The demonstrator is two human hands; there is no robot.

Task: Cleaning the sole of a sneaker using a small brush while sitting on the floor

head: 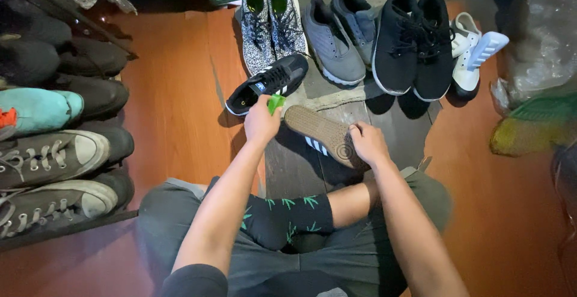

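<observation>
My left hand (261,121) is closed around a small bright green object (276,102), held just above the toe end of a black sneaker lying sole up (318,130). That shoe has a tan rubber sole and white side stripes. My right hand (368,143) grips its heel end and steadies it on a dark board (396,130). Its mate, a black sneaker with white stripes (268,83), stands upright just beyond my left hand. I sit cross-legged, with a black sock with green leaf prints (282,216) below the hands.
A row of shoes lies ahead: speckled pair (271,24), grey pair (338,33), black pair (412,42), white shoe (466,51). A rack of shoes (54,153) stands at the left. Plastic bags (535,81) sit at the right on the orange floor (174,93).
</observation>
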